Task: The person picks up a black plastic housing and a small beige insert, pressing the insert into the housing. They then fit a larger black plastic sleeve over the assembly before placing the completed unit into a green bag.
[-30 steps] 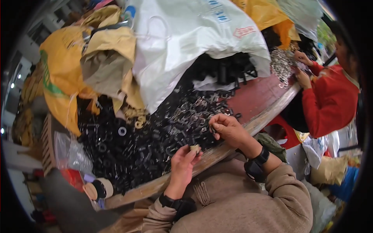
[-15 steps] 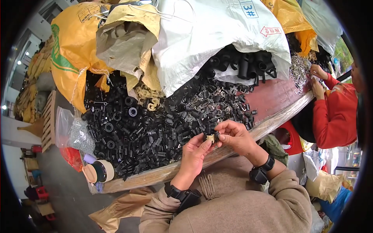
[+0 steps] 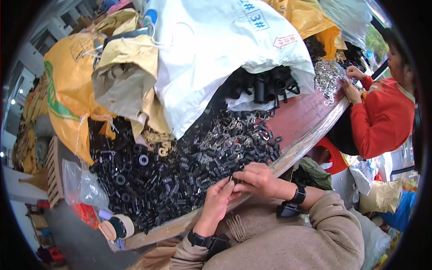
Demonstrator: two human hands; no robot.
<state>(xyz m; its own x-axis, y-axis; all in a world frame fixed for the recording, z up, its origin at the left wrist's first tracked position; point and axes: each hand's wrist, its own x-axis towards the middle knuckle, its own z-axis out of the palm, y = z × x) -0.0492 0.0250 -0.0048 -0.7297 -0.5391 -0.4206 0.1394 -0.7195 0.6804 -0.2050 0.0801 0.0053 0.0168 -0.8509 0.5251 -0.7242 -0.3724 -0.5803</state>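
Just above the table's near edge, my two hands meet with fingertips closed together. The left hand (image 3: 217, 202) pinches a small black and tan part (image 3: 231, 178) between thumb and fingers; only a sliver of it shows. From the other side, my right hand (image 3: 260, 181) has its fingers curled and pinched at the same part, hiding most of it. A heap of small black plastic parts (image 3: 166, 193) spreads beyond my hands, with metal hooks and clips (image 3: 225, 135) mixed in on its right side.
A large white woven sack (image 3: 198, 58) spills black tubes (image 3: 265, 87) onto the red tabletop (image 3: 294, 110). Yellow sacks (image 3: 67, 90) stand at left. A wooden rim (image 3: 310, 135) edges the table; a jar (image 3: 121, 226) stands near its left corner. At right, a person in red (image 3: 382, 117) handles metal pieces.
My hands have drawn closer together and turned, so the black and tan part that showed plainly is now mostly covered by fingers. The whole view has shifted and tilted.
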